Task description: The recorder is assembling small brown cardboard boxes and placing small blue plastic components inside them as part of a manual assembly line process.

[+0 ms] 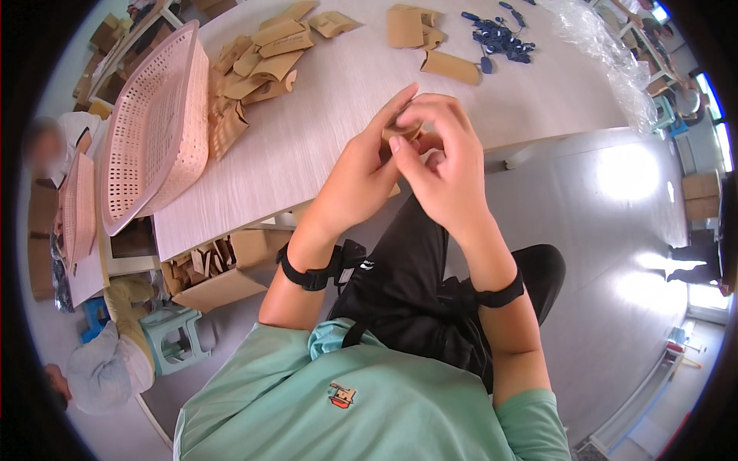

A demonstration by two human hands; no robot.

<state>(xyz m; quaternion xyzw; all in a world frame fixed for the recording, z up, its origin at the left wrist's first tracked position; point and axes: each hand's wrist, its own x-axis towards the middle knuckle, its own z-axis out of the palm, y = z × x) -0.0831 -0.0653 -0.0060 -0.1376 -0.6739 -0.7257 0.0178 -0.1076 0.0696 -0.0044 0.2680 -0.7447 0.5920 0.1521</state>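
Note:
My left hand [363, 170] and my right hand [447, 157] meet just in front of the table edge. Between them is a small brown cardboard pillow box [400, 135], mostly covered by my fingers. The left fingers lie along its far side, while the right thumb and curled fingers close on its near end. Beyond my hands, a flat brown pillow box [452, 67] lies on the table next to a few others [407, 27]. A tangle of dark blue corded pieces [503, 38] is to their right.
At the left a pink perforated basket [201, 107] stands beside a heap of brown pillow boxes [261, 54]. Clear plastic wrap [603, 58] lies along the table's right end. Below the table is an open carton [219, 288] of brown pieces. A person [115, 357] is near a pale blue stool [175, 338].

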